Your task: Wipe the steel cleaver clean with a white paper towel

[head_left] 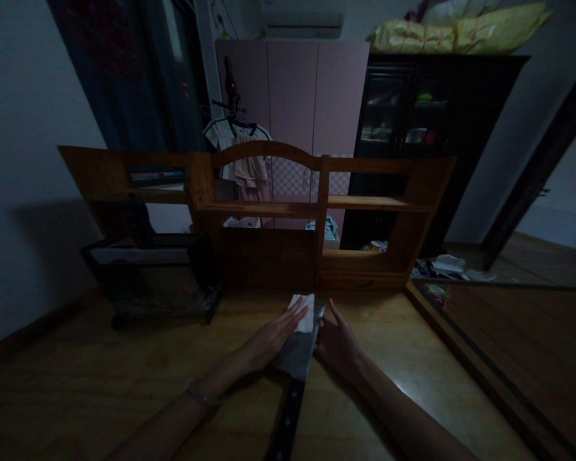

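A cleaver [294, 352] with a broad grey blade and a black riveted handle [288, 419] points away from me above the wooden surface. My left hand [273, 336] lies over the blade, its fingers stretched and holding a folded white tissue [306, 317] against the far part of the metal. My right hand [340, 342] is at the blade's right edge near the far end. Its thumb points up, and the other fingers curl in at the blade, partly hidden. Nobody's hand is on the handle.
A wooden shelf unit [259, 208] stands along the far side of the wooden surface [240, 410]. At the left is a black-framed, wheeled object [148, 272] that looks wrapped in plastic. A raised wooden edge [465, 358] runs along the right. Behind stand a pink wardrobe [292, 96] and dark cabinet [465, 128].
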Demonstrator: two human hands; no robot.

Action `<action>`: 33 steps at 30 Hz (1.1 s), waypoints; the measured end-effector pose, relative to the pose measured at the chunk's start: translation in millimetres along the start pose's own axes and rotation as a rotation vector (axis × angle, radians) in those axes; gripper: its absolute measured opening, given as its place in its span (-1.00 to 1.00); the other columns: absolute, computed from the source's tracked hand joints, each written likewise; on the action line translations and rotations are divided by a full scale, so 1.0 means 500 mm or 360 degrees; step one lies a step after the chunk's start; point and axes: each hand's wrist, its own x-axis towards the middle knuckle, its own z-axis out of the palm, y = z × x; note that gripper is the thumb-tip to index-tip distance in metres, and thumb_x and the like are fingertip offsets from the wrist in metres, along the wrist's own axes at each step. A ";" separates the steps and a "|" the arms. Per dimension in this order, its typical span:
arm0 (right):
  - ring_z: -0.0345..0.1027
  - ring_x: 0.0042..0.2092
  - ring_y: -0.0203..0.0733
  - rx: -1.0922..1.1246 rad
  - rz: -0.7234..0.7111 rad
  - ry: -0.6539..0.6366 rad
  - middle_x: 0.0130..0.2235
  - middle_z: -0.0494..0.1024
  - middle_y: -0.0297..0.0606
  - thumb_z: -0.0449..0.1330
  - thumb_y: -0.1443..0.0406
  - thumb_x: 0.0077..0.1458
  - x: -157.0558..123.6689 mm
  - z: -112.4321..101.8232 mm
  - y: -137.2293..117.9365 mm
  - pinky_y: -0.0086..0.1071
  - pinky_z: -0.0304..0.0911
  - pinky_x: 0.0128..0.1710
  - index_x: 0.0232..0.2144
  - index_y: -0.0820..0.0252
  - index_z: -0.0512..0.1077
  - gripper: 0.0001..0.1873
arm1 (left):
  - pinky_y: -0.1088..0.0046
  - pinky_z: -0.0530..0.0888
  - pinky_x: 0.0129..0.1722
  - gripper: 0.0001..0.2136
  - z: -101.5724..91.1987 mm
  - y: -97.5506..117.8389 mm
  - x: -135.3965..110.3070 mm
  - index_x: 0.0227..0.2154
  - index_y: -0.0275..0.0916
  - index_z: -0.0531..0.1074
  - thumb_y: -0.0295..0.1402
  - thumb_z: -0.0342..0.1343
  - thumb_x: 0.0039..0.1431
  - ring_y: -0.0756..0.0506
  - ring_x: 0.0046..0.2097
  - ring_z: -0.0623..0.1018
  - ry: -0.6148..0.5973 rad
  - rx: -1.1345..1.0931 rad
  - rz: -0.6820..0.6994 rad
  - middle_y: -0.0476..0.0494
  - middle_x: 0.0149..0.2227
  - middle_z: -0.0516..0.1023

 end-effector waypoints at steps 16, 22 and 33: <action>0.47 -0.40 -0.20 -0.0039 0.0021 0.0061 -0.38 0.58 -0.27 0.01 -0.07 0.20 -0.007 0.017 -0.005 -0.29 0.35 -0.29 -0.09 0.08 0.42 -0.54 | 0.19 -0.03 0.35 -0.50 0.000 -0.026 0.011 0.34 -0.10 -0.12 -0.13 -0.33 0.40 -0.08 0.38 -0.11 0.0129 0.0182 0.0020 -0.01 0.39 -0.21; 0.48 -0.38 -0.18 -0.0065 0.0002 0.0019 -0.37 0.58 -0.25 0.01 -0.08 0.19 -0.002 0.006 -0.001 -0.29 0.36 -0.30 -0.08 0.09 0.42 -0.52 | 0.16 -0.01 0.35 -0.53 -0.017 -0.035 0.010 0.32 -0.09 -0.02 -0.16 -0.28 0.40 -0.09 0.38 -0.08 0.0126 0.0481 0.0148 -0.01 0.38 -0.11; 0.46 -0.39 -0.19 -0.0007 -0.0006 -0.0012 -0.39 0.58 -0.27 0.01 -0.06 0.20 -0.002 0.006 -0.003 -0.27 0.36 -0.26 -0.10 0.12 0.43 -0.53 | 0.13 0.00 0.35 -0.53 -0.016 0.007 0.002 0.32 -0.03 -0.02 -0.16 -0.24 0.39 -0.11 0.37 -0.03 -0.0038 0.0554 0.0300 0.03 0.36 -0.05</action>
